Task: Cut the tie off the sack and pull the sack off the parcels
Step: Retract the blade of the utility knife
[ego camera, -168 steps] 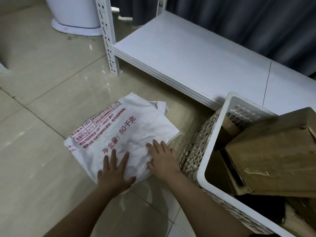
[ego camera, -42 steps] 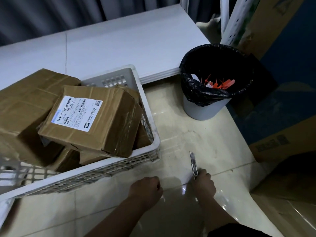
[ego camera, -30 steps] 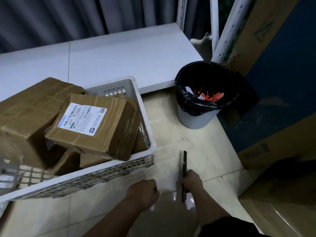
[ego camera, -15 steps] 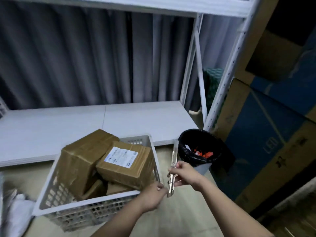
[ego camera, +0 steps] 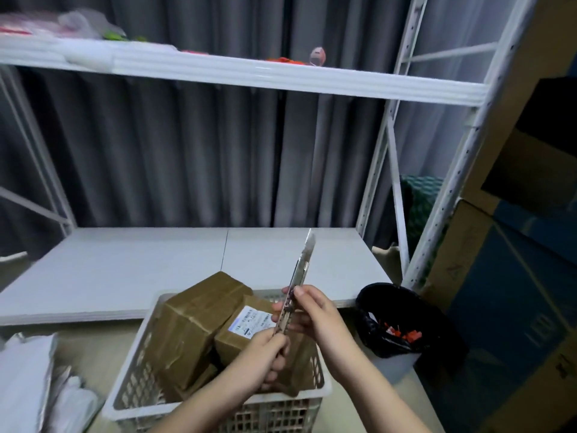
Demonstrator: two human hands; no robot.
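Note:
A metal utility knife [ego camera: 298, 282] stands almost upright in front of me, blade end up. My right hand [ego camera: 307, 310] pinches its body near the middle. My left hand [ego camera: 268, 354] grips its lower end. Below the hands a white perforated basket [ego camera: 131, 392] holds several brown cardboard parcels [ego camera: 193, 320], one with a white label [ego camera: 249, 320]. The empty white sack [ego camera: 22, 385] lies crumpled on the floor at the far left.
A bin with a black liner [ego camera: 384, 314] and orange scraps stands right of the basket. A low white shelf board [ego camera: 156, 267] runs behind, with an upper shelf [ego camera: 281, 76] overhead. Large cardboard boxes [ego camera: 515, 276] stack up on the right. Grey curtains hang at the back.
My right hand lifted the knife off the floor and raised it upright. My left hand came up and took hold of its lower end. My view tilted up from the floor.

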